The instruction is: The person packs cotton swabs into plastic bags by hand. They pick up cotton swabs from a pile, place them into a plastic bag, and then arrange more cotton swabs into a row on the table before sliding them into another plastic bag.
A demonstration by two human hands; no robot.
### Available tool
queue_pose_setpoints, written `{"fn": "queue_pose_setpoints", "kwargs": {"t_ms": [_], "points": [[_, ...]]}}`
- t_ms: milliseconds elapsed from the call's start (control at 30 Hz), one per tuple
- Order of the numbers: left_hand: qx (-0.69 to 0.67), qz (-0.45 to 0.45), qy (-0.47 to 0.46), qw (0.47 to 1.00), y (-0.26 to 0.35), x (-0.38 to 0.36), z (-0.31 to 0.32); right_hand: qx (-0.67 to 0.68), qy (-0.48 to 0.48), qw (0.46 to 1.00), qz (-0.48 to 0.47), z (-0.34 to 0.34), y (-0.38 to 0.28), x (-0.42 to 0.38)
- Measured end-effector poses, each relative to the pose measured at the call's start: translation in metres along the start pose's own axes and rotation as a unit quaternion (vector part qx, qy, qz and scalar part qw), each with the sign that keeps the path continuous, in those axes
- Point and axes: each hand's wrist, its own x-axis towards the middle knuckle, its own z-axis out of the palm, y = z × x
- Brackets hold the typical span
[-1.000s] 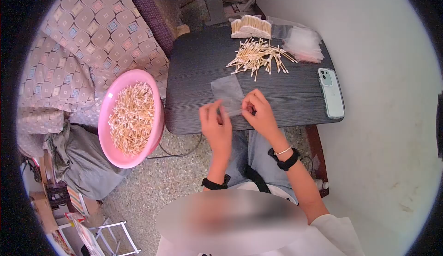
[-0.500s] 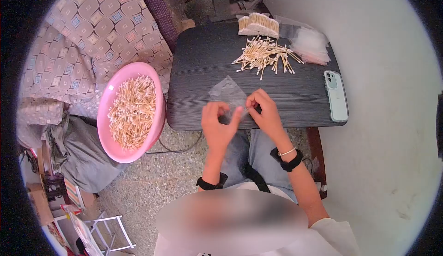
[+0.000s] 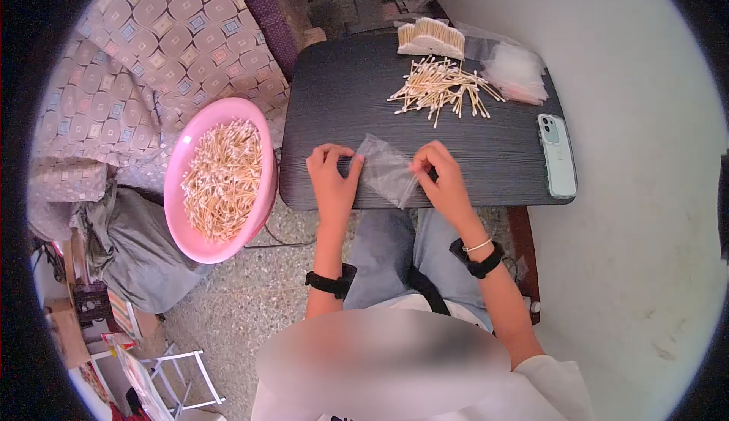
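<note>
- The right hand (image 3: 444,179) has its grip pinched on the right side of a clear, flat plastic bag (image 3: 387,174).
- The left hand (image 3: 332,184) is at the bag's left edge; whether its grip is closed on it, I cannot tell.
- The bag is between both hands, over the near part of the black wood-grain counter (image 3: 493,148).
- Beyond it lies a loose pile of white-tipped wooden swabs (image 3: 434,87).

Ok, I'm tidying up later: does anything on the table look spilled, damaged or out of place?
The loose swabs lie crisscross on the table, messy next to the lined-up bundle beyond them. The phone sits close to the right edge. Nothing looks plainly damaged.
</note>
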Motion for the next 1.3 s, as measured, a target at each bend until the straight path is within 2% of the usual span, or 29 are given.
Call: {"fn": "queue_pose_setpoints", "kwargs": {"t_ms": [167,267,333,367,433,533,600,667,733,833,967,1067,1167,1267,1300], "points": [[-0.005,0.039,-0.002,0.999,0.002,-0.001,0.003,-0.028,0.018,0.999,-0.018,-0.002,-0.002,0.000],[-0.004,0.039,0.001,0.999,0.006,0.002,0.004,0.033,0.048,0.997,-0.056,0.001,0.002,0.000],[-0.016,0.055,-0.001,0.998,0.000,0.003,0.007,0.076,0.030,0.997,-0.008,0.002,0.006,-0.003],[-0.087,0.010,-0.040,0.995,-0.002,0.003,0.007,0.098,0.019,0.995,0.015,0.003,0.007,-0.003],[-0.225,-0.081,-0.117,0.964,-0.004,0.004,0.005,0.052,0.025,0.998,0.007,0.003,0.009,-0.005],[-0.335,-0.162,-0.064,0.926,0.002,0.000,0.007,0.026,0.049,0.998,0.002,0.003,0.010,-0.005],[-0.332,-0.175,-0.051,0.925,0.005,0.000,0.003,0.033,0.041,0.998,0.023,0.001,0.012,-0.005],[-0.316,-0.182,-0.026,0.931,0.004,0.002,0.001,0.049,0.005,0.997,0.063,0.000,0.014,-0.004],[-0.287,-0.181,0.014,0.941,-0.002,0.006,-0.002,0.051,0.021,0.997,0.047,0.003,0.013,-0.002],[-0.096,-0.125,0.090,0.983,-0.019,0.020,-0.009,0.027,0.047,0.998,0.037,0.005,0.006,-0.002],[-0.030,-0.050,0.095,0.994,-0.049,0.038,-0.011,0.015,0.044,0.999,0.025,0.005,0.007,-0.002],[-0.015,-0.057,0.104,0.993,-0.060,0.046,-0.008,0.027,0.009,0.998,0.051,0.003,0.006,-0.002],[0.032,-0.041,0.127,0.990,-0.064,0.047,-0.006,0.102,-0.018,0.992,0.067,-0.008,0.004,0.002],[0.059,0.000,0.110,0.992,-0.058,0.047,-0.005,-0.053,-0.068,0.996,0.017,-0.039,-0.023,0.008],[0.063,0.016,0.097,0.993,-0.054,0.047,-0.006,-0.140,-0.080,0.986,-0.028,-0.050,-0.032,0.012]]}}
